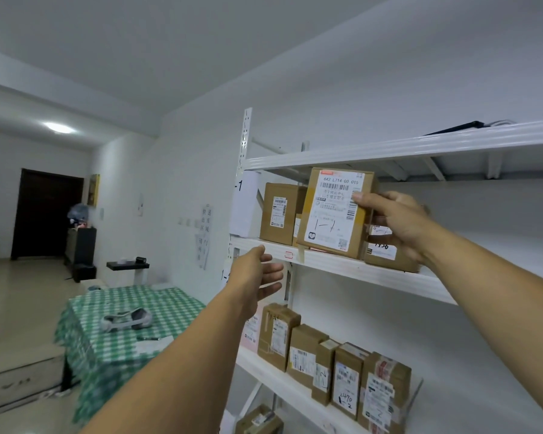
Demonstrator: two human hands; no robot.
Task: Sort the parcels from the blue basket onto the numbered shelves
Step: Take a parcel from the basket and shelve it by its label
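Observation:
My right hand grips the right edge of a brown cardboard parcel with a white label marked "1-1". The parcel stands tilted on the upper white shelf, in front of two other boxes. Another brown parcel stands to its left, and a lower box lies under my right hand. My left hand hovers open below the shelf's front edge, holding nothing. A paper sign with "-1" hangs on the shelf post. The blue basket is out of view.
The shelf below holds a row of several brown parcels. A table with a green checked cloth stands to the left with a white device on it. A dark door lies far left.

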